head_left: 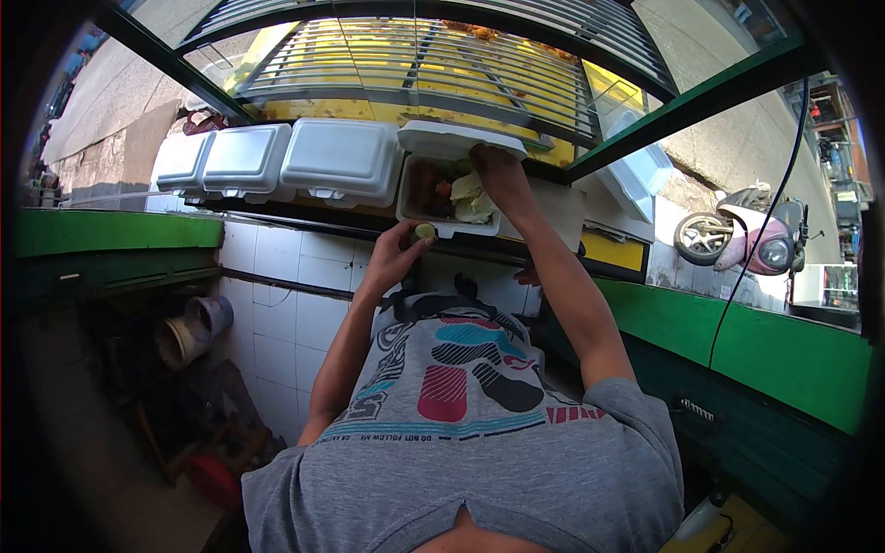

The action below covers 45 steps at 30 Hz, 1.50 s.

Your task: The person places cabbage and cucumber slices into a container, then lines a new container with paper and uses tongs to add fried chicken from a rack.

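Note:
An open white foam box (pixel 451 227) stands on the ledge, with reddish-brown food (pixel 427 189) at its left and pale green cabbage leaves (pixel 471 199) at its right. My left hand (pixel 396 254) is at the box's near left corner, its fingers closed on a small round green slice (pixel 424 230). Inside the box's far right part, by the raised lid (pixel 442 138), is my right hand (pixel 499 173). Its fingers point down over the cabbage and are bent together; whatever they may hold is hidden.
Several closed white foam boxes (pixel 339 161) line the ledge to the left. Beyond stands a glass case (pixel 415 64) with metal racks and fried food. Another open foam box (pixel 631 184) is at the right. A pink scooter (pixel 751 240) stands outside.

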Available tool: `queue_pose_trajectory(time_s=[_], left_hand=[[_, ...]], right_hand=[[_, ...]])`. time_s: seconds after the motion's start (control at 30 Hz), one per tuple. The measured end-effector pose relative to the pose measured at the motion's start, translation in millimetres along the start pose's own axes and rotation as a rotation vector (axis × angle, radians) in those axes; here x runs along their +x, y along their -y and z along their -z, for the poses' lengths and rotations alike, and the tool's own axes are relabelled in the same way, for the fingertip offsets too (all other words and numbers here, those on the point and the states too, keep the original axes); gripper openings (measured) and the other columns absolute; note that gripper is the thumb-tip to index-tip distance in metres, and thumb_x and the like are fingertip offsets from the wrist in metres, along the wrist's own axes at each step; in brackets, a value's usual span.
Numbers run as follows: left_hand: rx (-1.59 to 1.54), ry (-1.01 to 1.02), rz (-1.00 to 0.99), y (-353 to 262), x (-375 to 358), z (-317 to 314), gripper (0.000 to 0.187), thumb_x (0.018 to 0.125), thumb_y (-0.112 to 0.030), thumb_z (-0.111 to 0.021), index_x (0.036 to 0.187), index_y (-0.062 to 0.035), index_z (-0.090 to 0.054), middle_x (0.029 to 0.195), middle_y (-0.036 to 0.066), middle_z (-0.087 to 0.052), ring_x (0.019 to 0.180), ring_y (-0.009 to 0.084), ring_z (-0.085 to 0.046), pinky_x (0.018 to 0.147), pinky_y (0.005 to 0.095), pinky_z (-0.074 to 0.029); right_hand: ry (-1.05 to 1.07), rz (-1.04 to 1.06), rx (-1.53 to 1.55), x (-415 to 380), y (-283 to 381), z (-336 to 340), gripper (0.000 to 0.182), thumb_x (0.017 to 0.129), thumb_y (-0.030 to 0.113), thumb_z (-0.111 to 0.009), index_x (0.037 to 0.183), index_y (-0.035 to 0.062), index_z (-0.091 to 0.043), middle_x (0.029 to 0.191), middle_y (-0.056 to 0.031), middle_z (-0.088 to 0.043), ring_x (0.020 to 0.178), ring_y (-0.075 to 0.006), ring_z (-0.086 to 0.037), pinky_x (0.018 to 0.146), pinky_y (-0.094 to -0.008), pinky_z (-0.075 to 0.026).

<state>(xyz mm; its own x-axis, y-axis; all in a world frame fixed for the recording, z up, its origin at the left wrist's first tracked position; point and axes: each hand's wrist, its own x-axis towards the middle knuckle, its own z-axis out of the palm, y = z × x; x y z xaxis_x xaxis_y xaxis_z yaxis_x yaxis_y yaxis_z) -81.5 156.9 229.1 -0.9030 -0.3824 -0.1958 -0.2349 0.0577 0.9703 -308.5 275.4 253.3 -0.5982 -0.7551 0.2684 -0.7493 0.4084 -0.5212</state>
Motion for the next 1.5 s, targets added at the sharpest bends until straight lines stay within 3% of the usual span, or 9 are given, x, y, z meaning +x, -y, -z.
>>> queue_pose_trajectory(time_s=[0.5, 0.57, 0.7, 0.87, 0.97, 1.03, 1.13, 1.2, 1.5], left_hand=[[-0.017, -0.003, 0.071, -25.8, 5.6, 6.6, 0.025, 0.09, -0.012, -0.066, 0.109, 0.0016, -0.059, 0.091, 0.007, -0.068, 0.083, 0.0115, -0.064, 0.075, 0.026, -0.051], [-0.045, 0.002, 0.077, -27.9, 12.0, 6.6, 0.025, 0.09, -0.012, -0.066, 0.11, 0.0012, -0.059, 0.09, 0.007, -0.068, 0.08, 0.011, -0.065, 0.071, 0.0254, -0.051], [0.081, 0.042, 0.032, -57.1, 20.9, 6.4, 0.025, 0.09, -0.009, -0.064, 0.113, 0.0007, -0.06, 0.088, 0.007, -0.068, 0.075, 0.0106, -0.065, 0.068, 0.0255, -0.052], [0.221, 0.059, 0.004, -64.0, 40.1, 6.6, 0.028, 0.091, -0.007, -0.058, 0.119, -0.0011, -0.06, 0.091, 0.01, -0.069, 0.078, 0.0125, -0.067, 0.071, 0.0286, -0.053], [0.197, 0.007, -0.161, -52.5, 63.5, 5.7, 0.032, 0.091, -0.006, -0.056, 0.122, -0.0024, -0.059, 0.093, 0.012, -0.07, 0.081, 0.0185, -0.069, 0.073, 0.0316, -0.053], [0.387, -0.125, -0.393, -61.7, 73.6, 1.9, 0.029, 0.088, -0.005, -0.057, 0.117, -0.0002, -0.06, 0.097, 0.016, -0.069, 0.083, 0.0266, -0.07, 0.075, 0.035, -0.053], [0.292, -0.189, -0.201, -81.4, 78.2, -8.1, 0.03, 0.079, 0.001, -0.058, 0.109, 0.0002, -0.064, 0.094, 0.02, -0.068, 0.089, 0.0378, -0.065, 0.077, 0.0422, -0.051], [0.343, -0.188, -0.204, -74.1, 90.3, -11.3, 0.029, 0.077, 0.001, -0.059, 0.105, 0.0004, -0.065, 0.093, 0.021, -0.067, 0.09, 0.0382, -0.064, 0.077, 0.0432, -0.051], [0.535, -0.144, -0.465, -43.8, 116.9, -18.7, 0.039, 0.064, -0.001, -0.069, 0.104, -0.0006, -0.068, 0.098, 0.023, -0.065, 0.092, 0.0408, -0.062, 0.08, 0.0437, -0.051]], right_hand=[[-0.087, 0.06, 0.111, -3.9, 36.1, 10.5, 0.019, 0.085, 0.015, -0.064, 0.101, 0.004, -0.068, 0.096, -0.0151, -0.068, 0.092, -0.0317, -0.064, 0.076, -0.0409, -0.051], [0.266, -0.081, 0.518, -7.2, 63.0, 33.4, 0.023, 0.084, 0.017, -0.069, 0.102, 0.0017, -0.068, 0.094, -0.0129, -0.07, 0.084, -0.0219, -0.067, 0.074, -0.0334, -0.051], [0.412, 0.011, 0.625, -22.0, 51.4, 17.3, 0.023, 0.084, 0.015, -0.071, 0.103, 0.0018, -0.068, 0.09, -0.011, -0.071, 0.081, -0.0155, -0.066, 0.072, -0.0301, -0.05], [0.065, -0.179, 0.43, -16.8, 44.6, 25.6, 0.021, 0.083, 0.012, -0.069, 0.1, 0.002, -0.068, 0.09, -0.0153, -0.069, 0.079, -0.0263, -0.067, 0.069, -0.0355, -0.05], [-0.187, -0.032, 0.154, -7.7, 25.8, 11.4, 0.017, 0.083, 0.008, -0.064, 0.098, 0.0012, -0.067, 0.09, -0.0176, -0.068, 0.08, -0.033, -0.066, 0.07, -0.041, -0.051], [-0.12, -0.043, 0.095, -3.7, 23.1, 5.6, 0.016, 0.083, 0.007, -0.061, 0.098, 0.0012, -0.066, 0.089, -0.0181, -0.067, 0.083, -0.0353, -0.064, 0.072, -0.0431, -0.05], [0.029, -0.043, -0.034, -0.9, 18.3, -0.7, 0.018, 0.082, 0.005, -0.057, 0.097, 0.0013, -0.066, 0.088, -0.0189, -0.066, 0.087, -0.0381, -0.062, 0.075, -0.0457, -0.05], [0.108, -0.034, -0.109, 1.2, 11.3, -6.3, 0.019, 0.082, 0.005, -0.055, 0.098, 0.0015, -0.065, 0.088, -0.0192, -0.065, 0.089, -0.0385, -0.061, 0.076, -0.0462, -0.05], [-0.131, -0.001, 0.139, -18.6, 20.6, -0.9, 0.017, 0.08, 0.002, -0.059, 0.096, 0.0006, -0.066, 0.093, -0.0209, -0.063, 0.09, -0.04, -0.06, 0.078, -0.0471, -0.049]])
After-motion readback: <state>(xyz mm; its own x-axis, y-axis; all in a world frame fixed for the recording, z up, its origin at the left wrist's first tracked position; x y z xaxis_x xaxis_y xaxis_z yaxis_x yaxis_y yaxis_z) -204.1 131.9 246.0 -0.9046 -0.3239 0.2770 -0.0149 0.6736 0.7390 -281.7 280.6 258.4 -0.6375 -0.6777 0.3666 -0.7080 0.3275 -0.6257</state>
